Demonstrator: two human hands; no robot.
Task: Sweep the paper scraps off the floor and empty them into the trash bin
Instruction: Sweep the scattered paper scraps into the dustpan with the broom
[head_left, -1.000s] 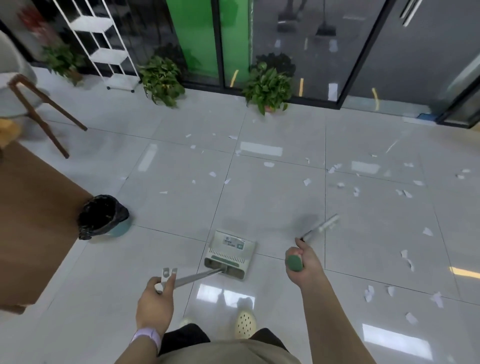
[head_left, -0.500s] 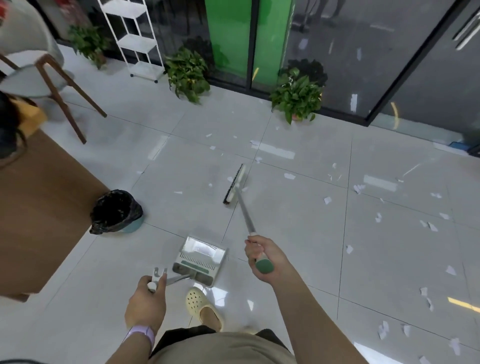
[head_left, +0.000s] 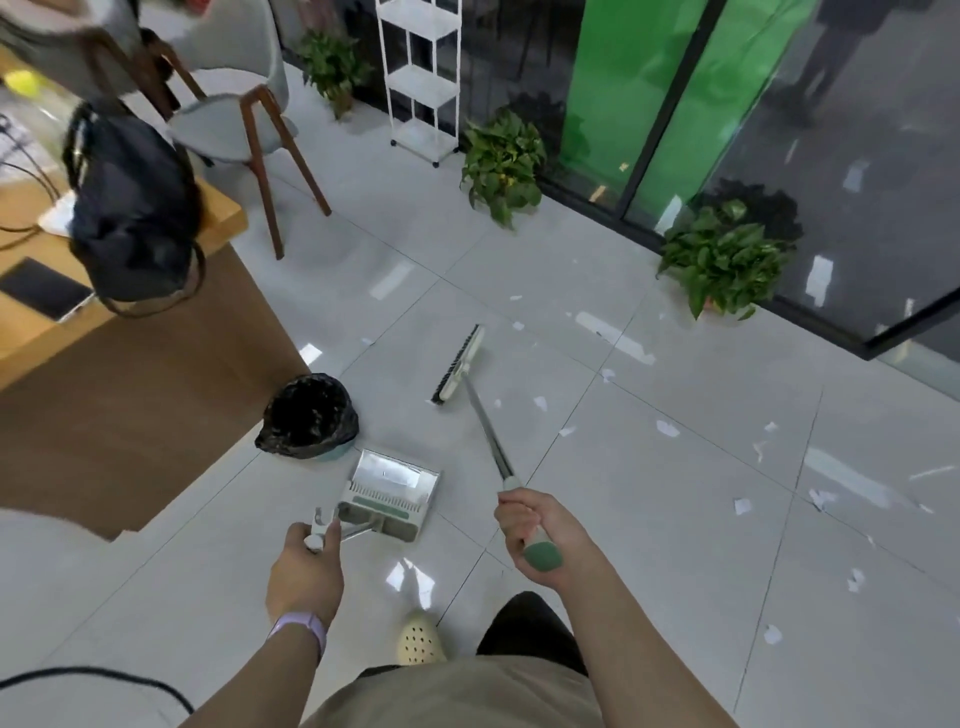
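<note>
My right hand (head_left: 540, 525) grips broom (head_left: 470, 382) reaching scraps (head_left: 667, 428); left hand (head_left: 306, 564) holds dustpan (head_left: 392, 493) beside bin (head_left: 309, 415), ready for emptying.

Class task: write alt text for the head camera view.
A person's right hand holds a broom and the left hand a dustpan beside a black-lined trash bin, with paper scraps strewn over the grey tiled floor.

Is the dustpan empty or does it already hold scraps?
Empty, as far as visible: the dustpan's tray shows bare shiny metal, while paper scraps lie scattered on the floor.
</note>
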